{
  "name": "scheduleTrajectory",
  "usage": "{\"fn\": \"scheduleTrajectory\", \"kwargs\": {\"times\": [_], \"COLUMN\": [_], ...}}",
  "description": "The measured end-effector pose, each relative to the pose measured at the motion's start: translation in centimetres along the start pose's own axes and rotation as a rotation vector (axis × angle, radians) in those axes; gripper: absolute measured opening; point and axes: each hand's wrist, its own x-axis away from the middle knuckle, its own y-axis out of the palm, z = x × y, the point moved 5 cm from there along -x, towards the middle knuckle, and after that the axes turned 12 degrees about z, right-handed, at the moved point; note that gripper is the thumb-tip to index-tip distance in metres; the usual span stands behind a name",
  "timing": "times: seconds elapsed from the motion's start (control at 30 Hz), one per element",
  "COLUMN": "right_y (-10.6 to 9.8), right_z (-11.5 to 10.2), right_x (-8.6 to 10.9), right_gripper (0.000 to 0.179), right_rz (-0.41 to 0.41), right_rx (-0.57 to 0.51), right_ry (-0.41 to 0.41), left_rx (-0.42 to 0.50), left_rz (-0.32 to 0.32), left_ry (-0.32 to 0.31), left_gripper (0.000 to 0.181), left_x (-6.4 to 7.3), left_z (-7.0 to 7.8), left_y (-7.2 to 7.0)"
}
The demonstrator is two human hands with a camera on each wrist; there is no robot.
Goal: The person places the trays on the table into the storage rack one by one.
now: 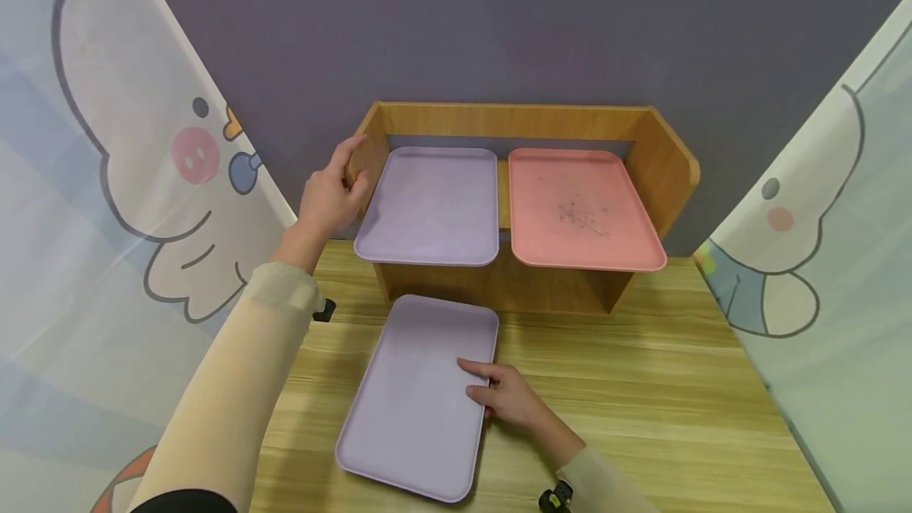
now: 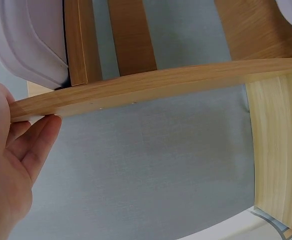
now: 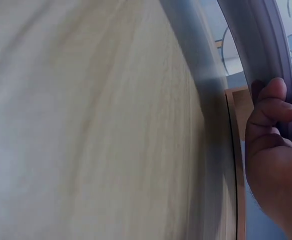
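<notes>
My left hand (image 1: 331,192) pinches the upper edge of the left side panel (image 2: 135,87) of a small wooden shelf (image 1: 513,121), fingers on both faces of the board. A light purple tray (image 1: 420,402) is in front of the shelf, low over the tabletop. My right hand (image 1: 509,398) grips this tray by its right edge, fingers curled under and thumb side on top. From the right wrist view, the hand (image 3: 278,165) holds the tray's rim (image 3: 261,45) from below. On the shelf's upper board lie a second purple tray (image 1: 435,208) at left and a pink tray (image 1: 580,212) at right.
The shelf stands on a wood-grain table (image 1: 684,386) against a grey back panel (image 1: 513,30). Its lower compartment (image 1: 541,287) opens under the upper trays. Printed cartoon curtains hang at left (image 1: 93,260) and right (image 1: 841,386). The pink tray bears dark speckled marks.
</notes>
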Motion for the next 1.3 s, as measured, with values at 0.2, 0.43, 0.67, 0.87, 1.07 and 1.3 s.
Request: {"fn": "scheduleTrajectory", "kwargs": {"times": [0.2,0.43,0.67,0.87,1.07,1.3], "right_y": [-1.6,-2.6,-3.4,-3.7,-3.8,-3.1], "right_z": [0.2,0.6,1.3,1.8,2.1,2.4], "right_x": [1.4,2.1,1.8,1.2,0.7,0.0], "right_gripper": [0.054,0.056,0.055,0.056,0.057,0.057], "right_rz": [0.067,0.226,0.469,0.614,0.746,0.867], "right_rx": [-0.103,-0.185,-0.237,-0.297,-0.304,-0.346], "right_ry": [0.02,0.038,0.064,0.101,0.092,0.129], "left_rx": [0.0,0.009,0.002,-0.002,-0.002,-0.002], "left_rz": [0.002,0.015,-0.007,-0.009,-0.002,0.007], "left_ry": [-0.002,0.007,0.0,-0.001,0.011,0.015], "left_gripper": [0.059,0.058,0.059,0.059,0.059,0.06], "left_x": [0.1,0.1,0.1,0.0,0.0,0.0], "left_z": [-0.1,-0.1,-0.2,-0.1,-0.2,-0.3], "left_y": [0.0,0.0,0.1,0.1,0.2,0.2]}}
